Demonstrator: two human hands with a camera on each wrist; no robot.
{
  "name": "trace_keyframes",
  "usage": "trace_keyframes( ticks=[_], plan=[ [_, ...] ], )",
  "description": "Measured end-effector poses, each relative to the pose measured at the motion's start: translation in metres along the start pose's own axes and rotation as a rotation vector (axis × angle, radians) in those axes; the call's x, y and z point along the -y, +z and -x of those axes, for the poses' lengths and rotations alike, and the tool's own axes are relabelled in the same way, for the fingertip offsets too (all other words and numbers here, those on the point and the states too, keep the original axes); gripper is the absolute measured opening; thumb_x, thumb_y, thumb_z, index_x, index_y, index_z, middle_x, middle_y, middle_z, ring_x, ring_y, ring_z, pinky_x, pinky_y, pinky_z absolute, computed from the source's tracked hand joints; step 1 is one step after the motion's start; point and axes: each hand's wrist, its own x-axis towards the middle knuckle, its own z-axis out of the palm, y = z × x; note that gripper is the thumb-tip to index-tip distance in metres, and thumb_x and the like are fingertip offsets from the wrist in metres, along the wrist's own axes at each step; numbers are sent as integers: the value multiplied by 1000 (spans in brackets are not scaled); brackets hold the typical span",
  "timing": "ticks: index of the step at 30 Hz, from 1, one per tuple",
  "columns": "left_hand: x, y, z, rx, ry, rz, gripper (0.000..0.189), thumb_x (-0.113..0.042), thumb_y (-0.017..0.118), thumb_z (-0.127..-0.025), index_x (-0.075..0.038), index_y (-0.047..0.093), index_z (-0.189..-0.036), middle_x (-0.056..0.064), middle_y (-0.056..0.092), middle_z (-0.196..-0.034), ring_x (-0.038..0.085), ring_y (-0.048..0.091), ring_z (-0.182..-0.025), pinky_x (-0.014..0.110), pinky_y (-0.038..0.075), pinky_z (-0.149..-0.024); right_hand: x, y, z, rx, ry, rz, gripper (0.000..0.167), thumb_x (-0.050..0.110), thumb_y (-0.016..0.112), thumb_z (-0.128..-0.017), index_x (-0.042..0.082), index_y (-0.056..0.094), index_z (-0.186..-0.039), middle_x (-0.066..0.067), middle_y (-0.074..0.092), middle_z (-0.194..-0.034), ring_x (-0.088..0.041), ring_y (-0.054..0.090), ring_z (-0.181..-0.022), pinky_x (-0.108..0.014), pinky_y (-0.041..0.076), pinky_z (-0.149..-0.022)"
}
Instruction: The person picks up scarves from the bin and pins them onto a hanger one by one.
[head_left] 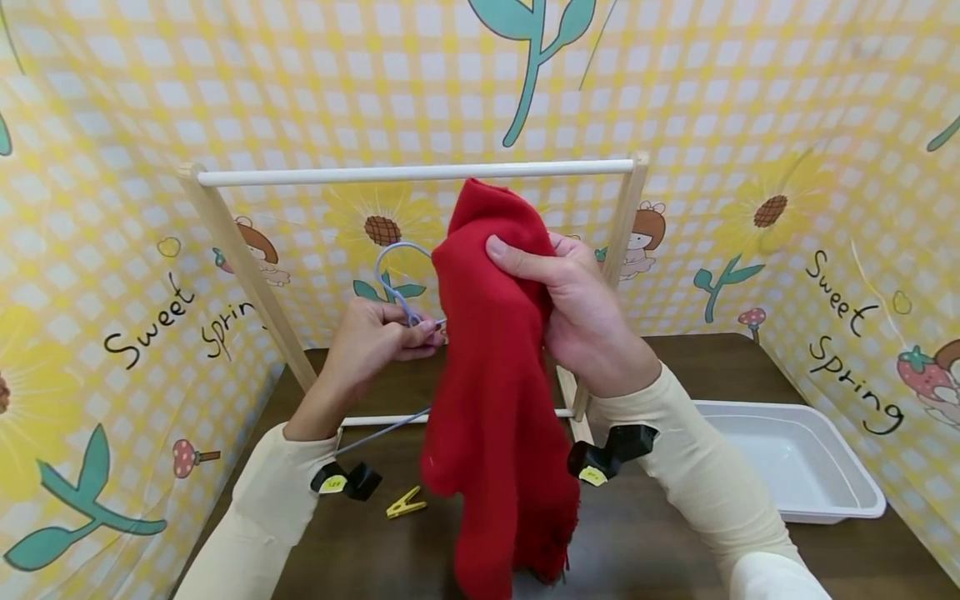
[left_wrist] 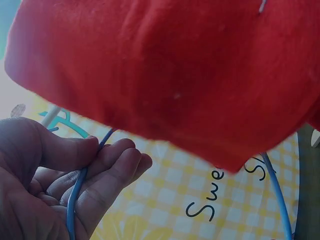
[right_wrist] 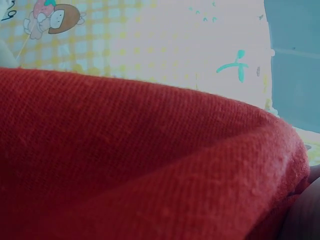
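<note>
Left hand [head_left: 381, 333] pinches a blue hanger [head_left: 402, 244] — a good chunk's hidden behind the red scarf [head_left: 495, 358] the right hand [head_left: 588, 308] grips.

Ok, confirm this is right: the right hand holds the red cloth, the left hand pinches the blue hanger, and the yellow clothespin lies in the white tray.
Not quite: the yellow clothespin lies on the dark table, not in the white tray, as the head view shows. The right hand does hold the red cloth, and the left hand does pinch the blue hanger.
</note>
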Motion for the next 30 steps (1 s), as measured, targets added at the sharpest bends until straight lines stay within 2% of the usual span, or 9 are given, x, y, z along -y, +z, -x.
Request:
trace_keyframes(
  ticks=[6,10,17,22,30],
  plan=[
    [1,0,1,-6,-4,-7,16,1,70,-91,16,74,-93,4,76,-80,13,76,-73,35,64,-75,-4,7,-2,10,-8,18,10,5,62,-97,8,70,-91,-2,72,-86,-14,72,-73,-24,61,-66],
    [1,-1,3,5,-6,1,18,1,69,-92,17,73,-97,4,76,-80,14,77,-74,37,64,-77,-11,3,-3,-18,-1,16,11,5,63,-97,8,70,-88,-1,72,-84,-14,72,-72,-23,60,-66],
    [-1,-3,5,20,-25,41,27,1,67,-94,24,66,-109,6,76,-82,18,78,-78,37,64,-78,-29,-17,-9,-140,9,2,5,8,71,-93,10,69,-89,1,72,-85,-12,70,-77,-21,58,-71],
    [-7,-3,8,12,-24,57,29,0,66,-95,24,64,-111,5,76,-77,17,77,-74,35,64,-76,-42,-30,-12,-225,22,-44,5,9,73,-92,8,69,-94,-1,72,-91,-13,70,-80,-21,59,-72],
    [-14,-3,9,-16,-26,42,31,-2,66,-96,23,63,-113,4,75,-72,16,76,-68,34,64,-73,-61,-49,-18,-312,47,-58,9,10,73,-93,8,66,-87,-1,69,-95,-14,70,-81,-23,61,-73]
  ],
)
